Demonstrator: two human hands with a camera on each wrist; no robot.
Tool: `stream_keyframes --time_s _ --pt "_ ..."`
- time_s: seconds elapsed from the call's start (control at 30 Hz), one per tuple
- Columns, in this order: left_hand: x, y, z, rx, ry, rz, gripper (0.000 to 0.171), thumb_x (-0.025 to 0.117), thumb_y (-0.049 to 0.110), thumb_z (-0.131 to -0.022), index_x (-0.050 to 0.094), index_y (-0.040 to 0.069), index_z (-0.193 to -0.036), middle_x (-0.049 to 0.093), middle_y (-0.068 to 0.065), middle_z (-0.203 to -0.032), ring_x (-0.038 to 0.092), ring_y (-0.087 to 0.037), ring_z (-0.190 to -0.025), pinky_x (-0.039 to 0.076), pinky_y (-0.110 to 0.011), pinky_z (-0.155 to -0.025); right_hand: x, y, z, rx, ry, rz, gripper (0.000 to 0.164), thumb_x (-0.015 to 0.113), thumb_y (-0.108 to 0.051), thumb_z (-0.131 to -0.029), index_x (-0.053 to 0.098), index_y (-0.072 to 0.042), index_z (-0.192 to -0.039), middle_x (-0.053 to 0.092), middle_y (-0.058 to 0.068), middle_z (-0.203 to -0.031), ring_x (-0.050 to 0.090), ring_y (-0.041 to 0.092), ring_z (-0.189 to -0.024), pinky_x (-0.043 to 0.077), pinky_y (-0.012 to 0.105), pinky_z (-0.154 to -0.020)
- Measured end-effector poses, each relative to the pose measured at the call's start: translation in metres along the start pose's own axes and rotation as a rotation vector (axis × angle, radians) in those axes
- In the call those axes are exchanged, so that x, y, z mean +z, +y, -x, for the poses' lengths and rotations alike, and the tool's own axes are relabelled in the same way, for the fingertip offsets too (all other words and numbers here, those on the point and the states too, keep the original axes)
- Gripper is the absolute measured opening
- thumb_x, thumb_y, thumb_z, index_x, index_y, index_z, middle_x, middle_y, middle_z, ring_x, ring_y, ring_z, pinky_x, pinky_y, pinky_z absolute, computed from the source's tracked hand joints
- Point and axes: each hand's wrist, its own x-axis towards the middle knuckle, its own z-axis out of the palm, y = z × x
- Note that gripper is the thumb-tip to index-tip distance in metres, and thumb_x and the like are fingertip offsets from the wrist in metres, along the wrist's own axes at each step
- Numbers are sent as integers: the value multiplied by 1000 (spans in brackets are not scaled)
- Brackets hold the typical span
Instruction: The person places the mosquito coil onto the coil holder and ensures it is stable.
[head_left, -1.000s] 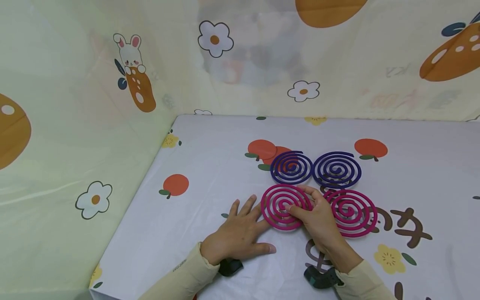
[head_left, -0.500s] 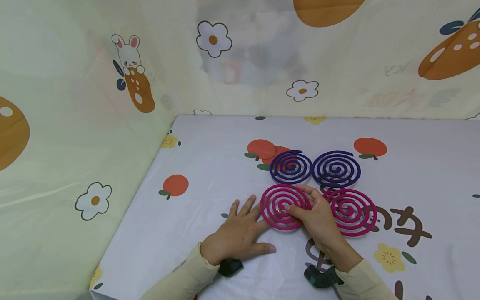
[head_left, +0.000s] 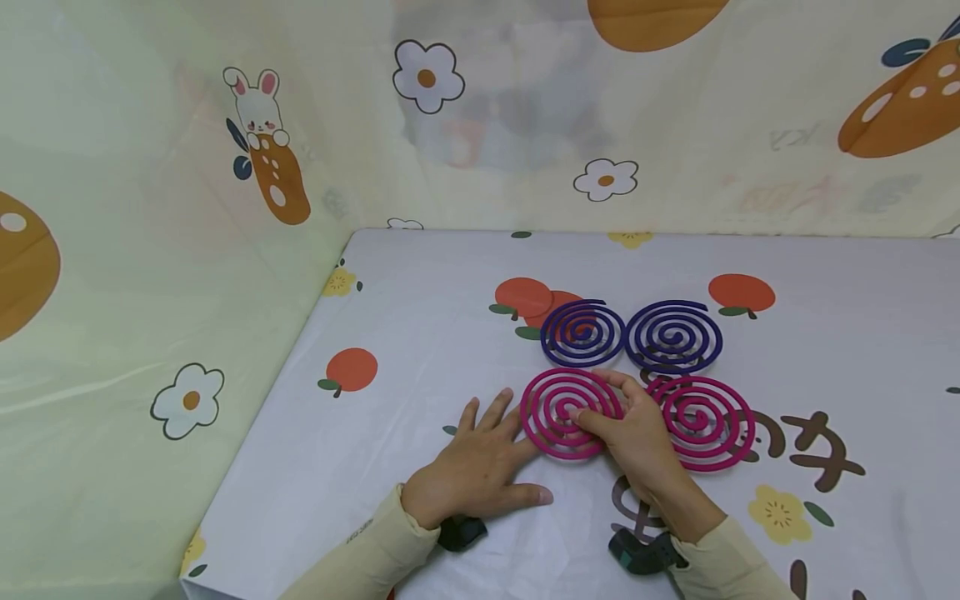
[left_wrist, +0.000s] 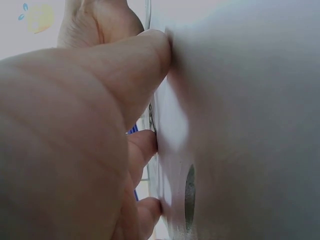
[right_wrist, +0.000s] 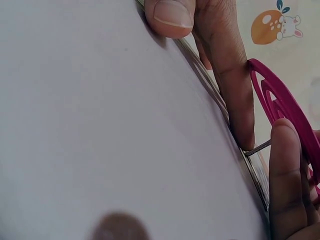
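Observation:
In the head view, my right hand [head_left: 641,446] holds a pink spiral mosquito coil [head_left: 567,407] by its right side, thumb on top near the centre. The right wrist view has this coil [right_wrist: 292,115] tilted, with a thin grey metal strip [right_wrist: 259,147] between it and the table surface. My left hand [head_left: 480,473] rests palm down on the table, fingers straight and spread. Its fingertips pass under the coil's left edge, and one reaches the foot of the strip. A second pink coil [head_left: 699,419] lies right of my right hand.
Two dark blue coils [head_left: 582,333] sit side by side behind the pink ones. The white tablecloth [head_left: 420,292] is printed with apples, flowers and lettering. A patterned curtain [head_left: 510,192] closes off the back and left. Black wrist straps [head_left: 645,554] are on both wrists.

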Motion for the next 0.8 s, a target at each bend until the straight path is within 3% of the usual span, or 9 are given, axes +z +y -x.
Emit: stream_keyframes --time_s 0.23,0.8 --pt "0 0 -1 5 2 9 81 52 73 -96 32 34 -164 23 -5 -173 8 -39 -161 16 -72 -120 0 2 -1 -14 2 -22 68 72 -4 -97 37 -5 -156 52 21 -151 67 5 -112 58 22 -88" --pt "0 0 -1 1 0 3 81 52 73 -95 35 34 -164 25 -5 -173 9 -39 -161 16 -72 -120 -1 3 -2 5 -5 -2 70 72 -5 -97 36 -8 -157 51 19 -152 67 10 -115 58 24 -89"
